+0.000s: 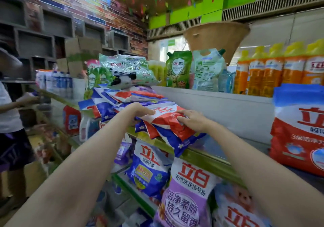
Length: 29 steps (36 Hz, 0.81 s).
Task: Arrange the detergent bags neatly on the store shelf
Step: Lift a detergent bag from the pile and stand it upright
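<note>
Shop shelf [198, 154]: left hand [140, 110] and right hand [191, 119], fingers flat on overhanging detergent bag [172, 127]; may slide off edge

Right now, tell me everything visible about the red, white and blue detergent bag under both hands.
The red, white and blue detergent bag is a soft, crinkled plastic pouch with large red characters on a white panel and small white flowers on blue. It lies flat and skewed atop a messy pile, its blue lower corner hanging past the green shelf edge. The left hand rests on its upper left edge; the right hand presses its right side, fingers slightly curled.
</note>
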{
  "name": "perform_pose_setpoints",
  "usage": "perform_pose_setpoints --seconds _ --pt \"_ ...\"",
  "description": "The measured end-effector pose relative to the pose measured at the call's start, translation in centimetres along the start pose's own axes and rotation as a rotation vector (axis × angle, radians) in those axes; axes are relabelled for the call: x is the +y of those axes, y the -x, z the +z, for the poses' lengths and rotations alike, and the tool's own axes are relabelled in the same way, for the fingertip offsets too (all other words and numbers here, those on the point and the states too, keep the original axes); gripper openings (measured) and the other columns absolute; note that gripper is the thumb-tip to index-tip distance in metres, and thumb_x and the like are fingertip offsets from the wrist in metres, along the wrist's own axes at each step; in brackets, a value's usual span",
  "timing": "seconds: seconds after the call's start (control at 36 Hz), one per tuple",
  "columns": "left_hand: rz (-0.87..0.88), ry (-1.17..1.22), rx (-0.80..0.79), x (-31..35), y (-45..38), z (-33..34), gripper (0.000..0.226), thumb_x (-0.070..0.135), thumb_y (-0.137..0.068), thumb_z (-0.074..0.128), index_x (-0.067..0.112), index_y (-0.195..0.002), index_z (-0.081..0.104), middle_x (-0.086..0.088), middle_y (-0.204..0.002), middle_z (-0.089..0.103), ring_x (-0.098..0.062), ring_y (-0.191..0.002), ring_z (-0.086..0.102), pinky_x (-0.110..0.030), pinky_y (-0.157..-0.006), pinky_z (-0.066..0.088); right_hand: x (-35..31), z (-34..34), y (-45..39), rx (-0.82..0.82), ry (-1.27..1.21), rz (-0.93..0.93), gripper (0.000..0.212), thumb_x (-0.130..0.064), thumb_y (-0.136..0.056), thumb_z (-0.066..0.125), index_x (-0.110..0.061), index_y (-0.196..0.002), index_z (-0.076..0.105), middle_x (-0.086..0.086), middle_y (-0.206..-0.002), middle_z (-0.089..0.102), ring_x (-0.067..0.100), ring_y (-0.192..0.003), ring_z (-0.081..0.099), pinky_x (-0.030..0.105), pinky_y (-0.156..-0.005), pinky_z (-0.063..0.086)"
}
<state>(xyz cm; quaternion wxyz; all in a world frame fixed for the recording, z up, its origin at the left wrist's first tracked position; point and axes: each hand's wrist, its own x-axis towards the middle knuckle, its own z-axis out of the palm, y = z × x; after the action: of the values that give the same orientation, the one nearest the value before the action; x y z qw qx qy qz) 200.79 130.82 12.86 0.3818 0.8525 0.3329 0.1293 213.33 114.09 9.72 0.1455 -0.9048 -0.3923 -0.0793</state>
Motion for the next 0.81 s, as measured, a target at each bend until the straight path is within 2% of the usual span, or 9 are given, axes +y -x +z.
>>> perform_pose_setpoints --seconds 0.06,0.11,0.19,0.28,0.36,0.47,0.56,0.64,0.81 --pt "0.04 0.034 0.071 0.1 -0.4 -0.1 0.069 0.038 -0.087 0.064 0.004 -0.14 0.035 -0.018 -0.132 0.049 -0.021 -0.085 0.047 -0.031 -0.073 0.046 0.2 -0.1 -0.1 -0.021 -0.006 -0.002 0.049 -0.044 -0.097 0.035 -0.03 -0.144 0.033 0.009 -0.151 0.033 0.029 -0.137 0.031 0.04 -0.112 0.021" --pt "0.095 0.115 0.147 0.4 -0.9 0.1 0.053 0.025 -0.083 0.071 0.003 -0.126 0.051 -0.02 -0.097 0.062 -0.02 -0.059 0.044 -0.028 -0.05 0.04 0.2 -0.1 -0.2 -0.014 -0.009 -0.006 0.048 -0.044 -0.097 0.035 -0.03 -0.143 0.033 0.01 -0.15 0.034 0.029 -0.137 0.031 0.04 -0.112 0.02" --pt "0.087 0.412 0.265 0.7 -1.0 0.8 0.033 0.005 -0.075 0.068 -0.004 -0.106 0.059 -0.014 -0.071 0.052 -0.021 -0.054 0.045 -0.027 -0.047 0.037 0.3 0.1 -0.4 -0.007 -0.012 0.0 0.047 -0.045 -0.098 0.033 -0.03 -0.142 0.033 0.01 -0.149 0.036 0.03 -0.137 0.03 0.04 -0.111 0.018" --pt "0.072 0.693 0.297 1.0 -1.4 1.5 0.057 0.006 -0.07 0.066 -0.009 -0.123 0.052 -0.024 -0.098 0.063 -0.034 -0.082 0.062 -0.038 -0.065 0.052 0.4 0.3 -0.5 -0.004 -0.016 0.012 0.047 -0.045 -0.098 0.032 -0.03 -0.142 0.032 0.011 -0.149 0.035 0.029 -0.137 0.03 0.041 -0.112 0.017" --pt "0.035 0.961 0.247 0.9 -0.9 2.3 0.06 0.009 -0.078 0.065 0.0 -0.131 0.039 -0.021 -0.123 0.055 -0.033 -0.104 0.059 -0.041 -0.089 0.052 0.5 0.6 -0.7 0.007 -0.043 0.037 0.046 -0.046 -0.098 0.031 -0.032 -0.142 0.03 0.014 -0.148 0.034 0.032 -0.137 0.029 0.042 -0.113 0.016" --pt "0.027 1.24 0.132 1.2 0.0 3.5 0.068 0.008 -0.072 0.073 0.002 -0.13 0.037 -0.018 -0.117 0.059 -0.035 -0.1 0.063 -0.053 -0.083 0.055 0.5 1.3 -1.0 0.027 -0.088 0.084 0.048 -0.05 -0.097 0.031 -0.036 -0.142 0.03 0.013 -0.149 0.032 0.033 -0.137 0.028 0.044 -0.115 0.015" --pt "0.014 1.298 0.146 1.5 0.5 4.3 0.083 0.011 -0.064 0.08 0.003 -0.134 0.035 -0.019 -0.125 0.056 -0.035 -0.104 0.06 -0.048 -0.089 0.053 0.4 1.7 -1.1 0.059 -0.125 0.097 0.046 -0.046 -0.098 0.032 -0.033 -0.142 0.032 0.012 -0.149 0.032 0.032 -0.138 0.027 0.043 -0.116 0.014" --pt "0.015 1.268 0.173 1.8 1.1 5.5 0.08 0.016 -0.074 0.076 -0.003 -0.138 0.033 -0.018 -0.134 0.049 -0.033 -0.116 0.054 -0.031 -0.089 0.045 0.2 1.7 -0.8 0.093 -0.172 0.116 0.046 -0.044 -0.097 0.035 -0.032 -0.142 0.035 0.013 -0.148 0.034 0.033 -0.136 0.03 0.044 -0.116 0.018" --pt "0.012 1.272 0.174 3.1 2.5 8.3 0.065 0.015 -0.077 0.072 -0.003 -0.13 0.039 -0.016 -0.126 0.054 -0.029 -0.103 0.055 -0.033 -0.083 0.044 0.6 1.6 0.5 0.15 -0.307 0.14 0.044 -0.039 -0.095 0.044 -0.029 -0.138 0.042 0.015 -0.143 0.042 0.032 -0.13 0.041 0.044 -0.111 0.03"
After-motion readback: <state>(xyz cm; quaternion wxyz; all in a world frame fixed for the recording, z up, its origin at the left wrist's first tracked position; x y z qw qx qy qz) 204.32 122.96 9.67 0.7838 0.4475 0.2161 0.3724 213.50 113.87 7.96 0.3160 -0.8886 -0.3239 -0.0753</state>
